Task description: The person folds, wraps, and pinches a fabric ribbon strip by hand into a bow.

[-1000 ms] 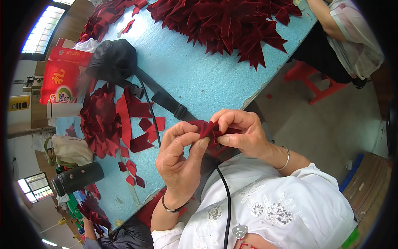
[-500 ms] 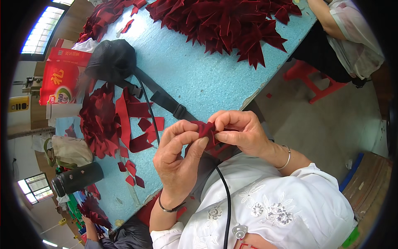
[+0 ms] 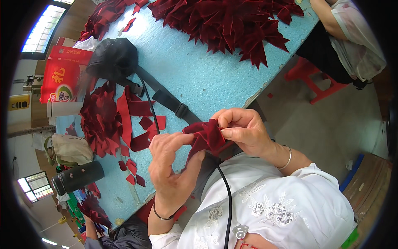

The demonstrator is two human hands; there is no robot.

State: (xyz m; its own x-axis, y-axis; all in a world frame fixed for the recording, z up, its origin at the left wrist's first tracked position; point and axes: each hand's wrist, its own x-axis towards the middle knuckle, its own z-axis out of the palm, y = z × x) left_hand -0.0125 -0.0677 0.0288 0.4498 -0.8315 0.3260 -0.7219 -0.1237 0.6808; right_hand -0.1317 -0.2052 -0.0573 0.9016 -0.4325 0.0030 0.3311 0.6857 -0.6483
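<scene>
A dark red velvet bow (image 3: 209, 136) is held up in front of my body, off the near edge of the table. My right hand (image 3: 244, 129) pinches its right side between thumb and bent fingers. On the other side my left hand (image 3: 176, 162) curves around the bow, with forefinger and thumb at its left edge and a tail of the ribbon between them. The bow's loops and tails are spread wide; its back is hidden.
Large heaps of red bows (image 3: 224, 25) cover the far table (image 3: 199, 89). Cut red pieces and ribbon strips (image 3: 139, 143) lie left, near a black mesh bag (image 3: 112, 58) with a strap and a dark bottle (image 3: 78, 177). A black cable (image 3: 226, 186) hangs before me. A red stool (image 3: 317, 81) stands right.
The bow has opened out and shows more of its loops. My left fingers have moved apart and slightly down, while my right hand keeps its pinch.
</scene>
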